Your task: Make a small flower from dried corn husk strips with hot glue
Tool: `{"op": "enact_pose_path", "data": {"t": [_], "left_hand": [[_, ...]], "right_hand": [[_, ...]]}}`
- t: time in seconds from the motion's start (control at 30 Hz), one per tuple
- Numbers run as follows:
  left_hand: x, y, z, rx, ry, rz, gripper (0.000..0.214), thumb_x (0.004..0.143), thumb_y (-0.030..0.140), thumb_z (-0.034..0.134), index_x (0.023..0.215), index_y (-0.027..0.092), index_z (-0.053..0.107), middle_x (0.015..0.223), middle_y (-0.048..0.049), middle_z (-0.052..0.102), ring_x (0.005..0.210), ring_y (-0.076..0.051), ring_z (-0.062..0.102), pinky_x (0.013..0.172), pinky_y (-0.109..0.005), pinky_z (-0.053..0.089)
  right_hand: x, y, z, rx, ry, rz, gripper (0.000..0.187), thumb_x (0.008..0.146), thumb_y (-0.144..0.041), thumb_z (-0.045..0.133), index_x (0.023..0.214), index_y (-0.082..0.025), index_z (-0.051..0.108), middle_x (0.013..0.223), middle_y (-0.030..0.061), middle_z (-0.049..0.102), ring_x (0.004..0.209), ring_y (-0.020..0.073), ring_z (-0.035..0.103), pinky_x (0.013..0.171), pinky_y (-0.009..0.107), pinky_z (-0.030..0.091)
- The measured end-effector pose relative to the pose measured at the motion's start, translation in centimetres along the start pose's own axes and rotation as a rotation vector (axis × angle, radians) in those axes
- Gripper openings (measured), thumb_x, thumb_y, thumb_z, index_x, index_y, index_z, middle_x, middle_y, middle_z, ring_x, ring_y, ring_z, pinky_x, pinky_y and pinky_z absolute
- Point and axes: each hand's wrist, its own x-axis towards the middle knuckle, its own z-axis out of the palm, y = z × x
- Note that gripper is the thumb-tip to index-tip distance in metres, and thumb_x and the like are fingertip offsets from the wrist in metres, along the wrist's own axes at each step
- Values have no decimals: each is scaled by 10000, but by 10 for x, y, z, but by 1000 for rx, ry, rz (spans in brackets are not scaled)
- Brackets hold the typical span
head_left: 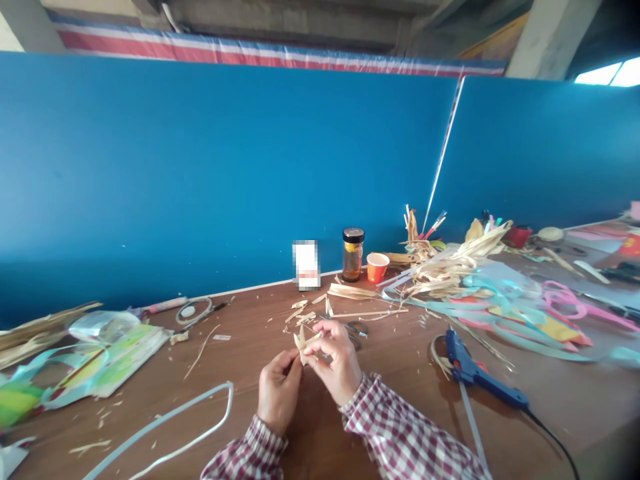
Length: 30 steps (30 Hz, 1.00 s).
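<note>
My left hand (278,390) and my right hand (336,360) meet over the brown table (240,380), both pinched on a small pale folded piece of dried husk (303,343). The fingers of each hand are closed round it. Checked red and white sleeves cover both wrists. A pair of scissors (357,331) lies just behind my right hand. More husk strips and shavings (350,292) are scattered beyond the hands.
A blue glue gun (475,373) with its black cord lies to the right. A jar (353,253) and an orange cup (377,267) stand by the blue partition (225,180). Ribbons and husk piles (480,280) fill the right; a white cable (180,420) and plastic wrappers (100,363) the left.
</note>
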Motion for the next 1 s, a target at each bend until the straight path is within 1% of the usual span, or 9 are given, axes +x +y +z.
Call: {"op": "enact_pose_path", "data": {"t": [0.07,0.17,0.23,0.27,0.37,0.47,0.63,0.83,1.0], "left_hand": [[0,1,0,-13,10,-15,247,745,351,559,766,132,672,508,26,496,482,-111,422,462,-208,346],[2,1,-1,-29,33,-39,241,759,357,544,729,138,638,484,41,449,461,-100,392,444,-201,331],[3,1,-2,-29,48,-32,242,768,364,530,712,147,621,476,47,426,451,-97,381,439,-200,329],[4,1,-2,-20,48,-22,243,772,366,523,702,152,614,477,46,425,451,-98,384,441,-201,333],[5,2,-2,19,1,17,243,774,365,514,667,163,597,484,37,442,456,-106,408,454,-208,349],[3,4,0,35,-77,48,227,769,355,521,663,168,594,505,31,463,465,-110,429,462,-210,360],[0,2,2,69,-134,91,233,790,320,502,626,173,578,519,28,472,484,-113,439,485,-211,364],[0,0,1,72,-145,109,180,795,281,514,770,163,648,547,24,491,504,-117,451,493,-209,369],[0,1,0,69,-128,154,182,791,262,522,824,165,673,625,-7,561,574,-134,497,531,-212,394]], "right_hand": [[1,-2,-1,8,-7,-7,87,707,-146,659,749,-222,653,978,55,544,934,201,525,833,357,443],[2,-3,-3,54,-1,-1,284,709,-104,597,969,-218,609,1021,69,553,993,214,515,853,357,442],[2,-1,-3,109,22,55,354,726,-94,542,1062,-202,554,1048,79,557,987,208,525,802,326,467],[2,0,-4,145,27,105,326,748,-114,524,1063,-194,544,1028,79,567,943,198,544,754,304,481],[4,3,-4,288,-31,289,190,839,-253,477,995,-171,550,821,43,600,681,143,567,577,242,477],[6,3,-5,393,-141,386,253,876,-369,432,879,-157,570,638,-6,557,523,104,506,484,207,418],[7,3,-4,327,-123,359,266,851,-371,486,704,-161,560,586,-18,544,520,100,496,502,204,397],[5,4,-4,231,-127,332,171,823,-282,521,716,-174,599,647,10,619,581,133,559,541,226,429],[6,4,-4,251,-151,347,177,818,-270,524,688,-168,586,620,4,601,558,125,540,512,216,413]]}}
